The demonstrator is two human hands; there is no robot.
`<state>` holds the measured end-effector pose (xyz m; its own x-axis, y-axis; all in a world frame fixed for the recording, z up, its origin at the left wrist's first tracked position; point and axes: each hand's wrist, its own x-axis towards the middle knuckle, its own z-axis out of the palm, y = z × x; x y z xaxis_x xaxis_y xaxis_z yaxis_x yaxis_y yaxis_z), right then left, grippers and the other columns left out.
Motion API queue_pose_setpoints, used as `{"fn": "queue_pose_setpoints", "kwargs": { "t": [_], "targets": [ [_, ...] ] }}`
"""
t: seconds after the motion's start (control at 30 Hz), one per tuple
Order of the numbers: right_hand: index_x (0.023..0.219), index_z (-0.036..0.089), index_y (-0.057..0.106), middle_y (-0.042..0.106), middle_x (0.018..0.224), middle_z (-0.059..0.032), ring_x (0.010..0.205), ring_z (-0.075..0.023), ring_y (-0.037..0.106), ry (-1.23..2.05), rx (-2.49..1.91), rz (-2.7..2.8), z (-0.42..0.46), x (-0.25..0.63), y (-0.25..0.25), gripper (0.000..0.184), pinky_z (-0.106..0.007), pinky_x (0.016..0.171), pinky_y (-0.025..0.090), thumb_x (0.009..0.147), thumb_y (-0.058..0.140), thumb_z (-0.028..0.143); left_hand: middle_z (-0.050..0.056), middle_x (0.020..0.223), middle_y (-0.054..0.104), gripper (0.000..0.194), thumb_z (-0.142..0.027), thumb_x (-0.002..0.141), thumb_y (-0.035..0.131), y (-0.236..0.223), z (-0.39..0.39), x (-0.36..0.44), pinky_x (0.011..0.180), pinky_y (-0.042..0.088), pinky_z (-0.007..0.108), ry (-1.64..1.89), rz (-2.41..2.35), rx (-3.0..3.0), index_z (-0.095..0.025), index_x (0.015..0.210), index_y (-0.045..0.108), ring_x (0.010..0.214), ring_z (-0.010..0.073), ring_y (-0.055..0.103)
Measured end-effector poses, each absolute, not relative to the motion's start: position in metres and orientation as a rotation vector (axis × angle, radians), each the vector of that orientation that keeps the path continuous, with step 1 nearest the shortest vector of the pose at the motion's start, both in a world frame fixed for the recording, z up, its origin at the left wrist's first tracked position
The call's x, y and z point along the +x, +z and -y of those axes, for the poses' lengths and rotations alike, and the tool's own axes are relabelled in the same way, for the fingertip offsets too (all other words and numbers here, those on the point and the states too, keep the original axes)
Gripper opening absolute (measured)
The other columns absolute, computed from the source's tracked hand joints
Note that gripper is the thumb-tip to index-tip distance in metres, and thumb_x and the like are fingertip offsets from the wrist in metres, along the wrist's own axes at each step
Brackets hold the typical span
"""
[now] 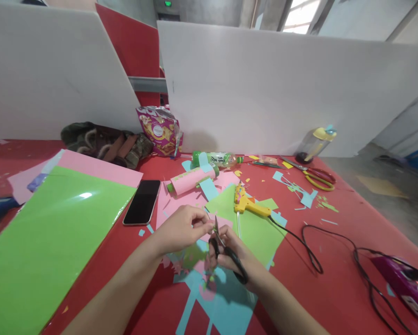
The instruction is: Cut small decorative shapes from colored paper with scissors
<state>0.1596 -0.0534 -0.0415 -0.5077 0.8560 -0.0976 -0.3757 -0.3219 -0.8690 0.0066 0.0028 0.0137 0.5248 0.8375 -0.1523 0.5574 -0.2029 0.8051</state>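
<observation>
Black-handled scissors [234,258], gripped in right hand [242,249]; left hand [181,226] pinching a tiny piece [212,228] beside the blades [216,223]. Blue scraps [309,198]: already cut. Large green sheet [62,223]: seemingly uncut.

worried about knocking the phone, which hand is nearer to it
Left. The left hand is to the right of the phone, not touching it; the right hand, holding the scissors, is farther right, beyond the left hand.
</observation>
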Motion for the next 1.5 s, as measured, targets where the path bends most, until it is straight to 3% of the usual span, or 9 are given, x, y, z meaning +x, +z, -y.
{"fn": "queue_pose_setpoints", "kwargs": {
  "t": [0.17, 0.53, 1.13, 1.37, 1.5],
  "targets": [
    [0.080, 0.021, 0.034, 0.047, 0.063, 0.0060, 0.055, -0.0095, 0.050, 1.906, -0.755, 1.066, 0.053, 0.158, -0.038, 0.039, -0.026, 0.055, 0.038, 0.064, 0.066, 0.039, -0.006, 0.048, 0.025, 0.026, -0.031, 0.072, 0.043, 0.011, -0.003, 0.005, 0.043, 0.022, 0.019, 0.395, -1.152, 1.860, -0.014, 0.052, 0.045, 0.045, 0.0073, 0.026],
    [0.080, 0.020, 0.033, 0.046, 0.061, 0.0062, 0.051, -0.0072, 0.045, 1.854, -0.776, 1.107, 0.054, 0.158, -0.038, 0.038, -0.022, 0.051, 0.034, 0.066, 0.064, 0.037, -0.006, 0.048, 0.022, 0.027, -0.030, 0.072, 0.044, 0.009, -0.003, 0.007, 0.042, 0.020, 0.019, 0.405, -1.130, 1.792, -0.015, 0.050, 0.039, 0.045, 0.0071, 0.023],
    [0.080, 0.021, 0.032, 0.043, 0.061, 0.0067, 0.048, -0.0067, 0.043, 1.780, -0.837, 1.125, 0.054, 0.156, -0.041, 0.038, -0.022, 0.047, 0.034, 0.066, 0.062, 0.040, -0.006, 0.049, 0.023, 0.023, -0.028, 0.073, 0.044, 0.011, -0.001, 0.011, 0.044, 0.022, 0.019, 0.448, -1.117, 1.724, -0.014, 0.056, 0.048, 0.047, 0.0070, 0.025],
    [0.082, 0.022, 0.034, 0.043, 0.066, 0.0052, 0.053, -0.0089, 0.045, 1.775, -0.816, 1.060, 0.055, 0.156, -0.041, 0.039, -0.026, 0.054, 0.038, 0.066, 0.062, 0.044, -0.004, 0.054, 0.035, 0.021, -0.026, 0.073, 0.042, 0.006, 0.002, 0.017, 0.050, 0.029, 0.020, 0.553, -1.093, 1.611, -0.014, 0.055, 0.044, 0.054, 0.0086, 0.035],
    [0.082, 0.022, 0.035, 0.044, 0.070, 0.0037, 0.056, -0.0094, 0.045, 1.787, -0.803, 1.032, 0.055, 0.156, -0.040, 0.039, -0.025, 0.054, 0.038, 0.065, 0.063, 0.043, -0.005, 0.053, 0.031, 0.023, -0.025, 0.073, 0.042, 0.003, 0.003, 0.019, 0.048, 0.027, 0.019, 0.572, -1.087, 1.589, -0.014, 0.052, 0.039, 0.052, 0.0079, 0.031]
  ]
}}
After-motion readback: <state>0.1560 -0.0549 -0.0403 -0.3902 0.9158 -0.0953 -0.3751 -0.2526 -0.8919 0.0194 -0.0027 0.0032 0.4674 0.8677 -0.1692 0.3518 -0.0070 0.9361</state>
